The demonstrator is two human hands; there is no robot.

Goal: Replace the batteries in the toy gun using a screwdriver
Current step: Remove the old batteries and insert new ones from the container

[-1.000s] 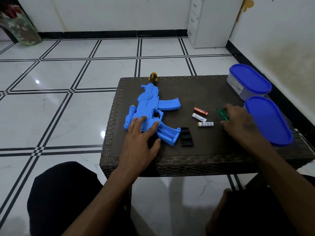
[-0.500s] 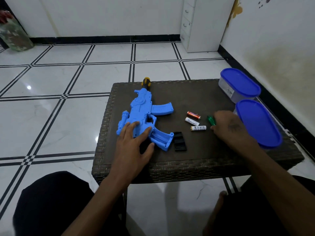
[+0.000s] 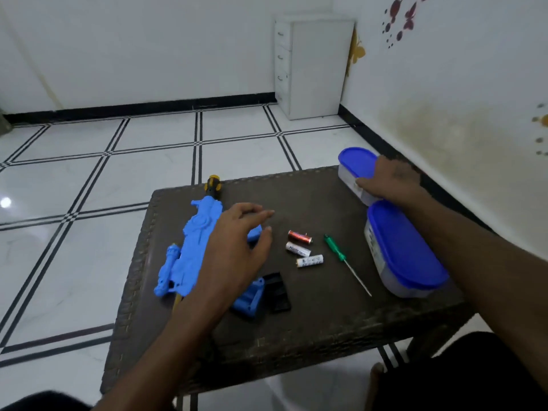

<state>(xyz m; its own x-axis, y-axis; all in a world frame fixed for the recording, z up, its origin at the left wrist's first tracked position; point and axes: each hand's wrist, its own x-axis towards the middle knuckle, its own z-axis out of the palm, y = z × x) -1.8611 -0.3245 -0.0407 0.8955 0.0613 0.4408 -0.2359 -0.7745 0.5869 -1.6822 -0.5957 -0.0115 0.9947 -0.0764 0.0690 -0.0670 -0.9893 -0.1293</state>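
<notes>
Head view: dark brown woven-wicker table [image 3: 311, 336] w/ a bumpy braided rim, standing on glossy white floor tiles [image 3: 89, 188] lined in black. The toy gun [image 3: 195, 247], bright blue moulded plastic w/ raised gear-like relief, lies flat on the table's left side, muzzle toward the far edge. Its open battery compartment [image 3: 249, 298] is at the near end, just beside a ribbed black rectangular cover [image 3: 277, 292] lying loose on the wicker.

Left hand [image 3: 234, 250] hovers over the gun's middle, fingers spread & loosely bent, grasping nothing; can't tell if the palm touches the plastic. Right hand [image 3: 388, 182] sits on the far container [image 3: 355, 173], an oval translucent tub w/ smooth blue lid, fingers curled over its lid & thumb on its side wall. A second near container [image 3: 406, 256], same shape & lid, stands just in front of it by the right forearm.

Centre of table: three cylindrical batteries [image 3: 304, 249] in a loose row, one coppery-red, two white w/ print. Right of them, apart, a thin screwdriver [image 3: 345, 262] w/ clear green handle & slim metal shaft lies diagonally. A stubby yellow-black handle [image 3: 213, 185] pokes out at the far edge beyond the muzzle. White drawer cabinet [image 3: 311, 66] stands in the room's corner.
</notes>
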